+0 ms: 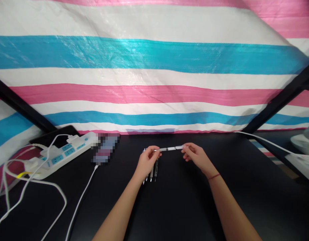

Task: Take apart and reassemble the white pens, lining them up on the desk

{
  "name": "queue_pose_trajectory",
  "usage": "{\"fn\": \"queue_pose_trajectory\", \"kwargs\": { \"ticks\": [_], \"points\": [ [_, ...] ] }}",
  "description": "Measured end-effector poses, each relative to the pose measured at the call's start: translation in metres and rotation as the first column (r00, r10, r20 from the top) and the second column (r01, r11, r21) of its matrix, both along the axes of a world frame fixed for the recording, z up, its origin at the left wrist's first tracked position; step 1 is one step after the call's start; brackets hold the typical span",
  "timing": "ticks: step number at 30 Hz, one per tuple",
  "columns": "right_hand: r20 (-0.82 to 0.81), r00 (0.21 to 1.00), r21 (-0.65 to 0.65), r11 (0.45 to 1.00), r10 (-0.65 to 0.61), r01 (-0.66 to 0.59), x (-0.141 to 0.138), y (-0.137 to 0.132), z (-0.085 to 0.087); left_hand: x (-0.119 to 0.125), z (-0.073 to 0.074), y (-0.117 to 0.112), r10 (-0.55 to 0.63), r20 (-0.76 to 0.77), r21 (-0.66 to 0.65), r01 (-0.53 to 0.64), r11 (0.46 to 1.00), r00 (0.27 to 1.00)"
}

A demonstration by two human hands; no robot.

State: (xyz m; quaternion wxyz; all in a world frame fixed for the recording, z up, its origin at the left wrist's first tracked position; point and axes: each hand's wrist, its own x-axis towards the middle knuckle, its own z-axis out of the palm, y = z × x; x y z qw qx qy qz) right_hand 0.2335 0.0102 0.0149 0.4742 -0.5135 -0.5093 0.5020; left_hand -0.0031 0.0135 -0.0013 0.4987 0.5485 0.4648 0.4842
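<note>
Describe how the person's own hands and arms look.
The left hand and right hand wear no gloves, and no sleeve shows on the left forearm or right forearm. A thin reddish band crosses the right wrist; none shows on the left.

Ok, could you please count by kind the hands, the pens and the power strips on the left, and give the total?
Left hand and right hand: 2
Held pen: 1
Lying pens: 4 visible, partly hidden behind the left hand
Power strip: 1
Total: 8 visible

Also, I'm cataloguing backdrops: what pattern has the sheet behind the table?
The sheet has pink, white and blue stripes, clearest in the head view.
</note>
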Motion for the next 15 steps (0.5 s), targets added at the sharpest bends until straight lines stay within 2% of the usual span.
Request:
{"fn": "queue_pose_trajectory", "kwargs": {
  "ticks": [3, 9, 15],
  "points": [
    [0.027, 0.999, -0.032, 0.999, 0.042, -0.041, -0.001, -0.001, 0.0008, -0.0004, 0.0002, -0.0007, -0.001, -0.025, 0.016, 0.001, 1.0, 1.0],
    [-0.2, 0.979, -0.057, 0.997, 0.029, -0.042, -0.0017, -0.0033, 0.0046, -0.0013, 0.0028, -0.0026, -0.037, -0.126, 0.04, 0.042, 0.998, 0.991],
    [-0.26, 0.966, -0.087, 0.996, -0.006, -0.017, -0.0053, -0.0027, 0.0056, -0.0009, 0.0018, -0.003, -0.015, -0.136, 0.011, 0.016, 1.0, 0.991]
  ]
}}
